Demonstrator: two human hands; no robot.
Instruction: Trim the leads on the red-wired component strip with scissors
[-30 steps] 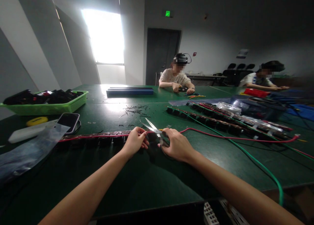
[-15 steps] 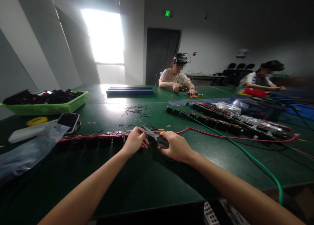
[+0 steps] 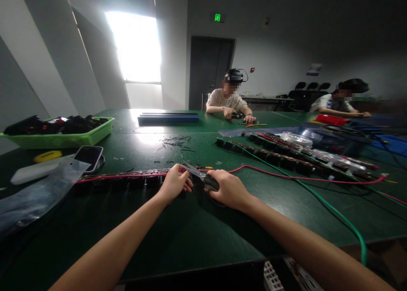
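Note:
My right hand (image 3: 229, 188) is closed around the dark handles of a pair of scissors (image 3: 196, 171). Their metal blades point left, toward the fingers of my left hand (image 3: 176, 183). That hand is closed at the right end of a long row of black parts (image 3: 127, 184) with wires along its top; what its fingertips pinch is hidden. A red wire (image 3: 251, 168) runs along this row, past both hands and off to the right. Just beyond the scissors shows a short yellow wire end (image 3: 207, 167).
Dark cut scraps (image 3: 174, 142) lie beyond my hands. Left are a phone (image 3: 89, 157), a plastic bag (image 3: 41, 202) and a green basket (image 3: 92, 134) of black parts. Right, more wired rows (image 3: 267, 153) and a green cable (image 3: 330, 204). Two people sit across the table.
Almost nothing differs. My right hand and the scissors have shifted very slightly, while my left hand stays in place.

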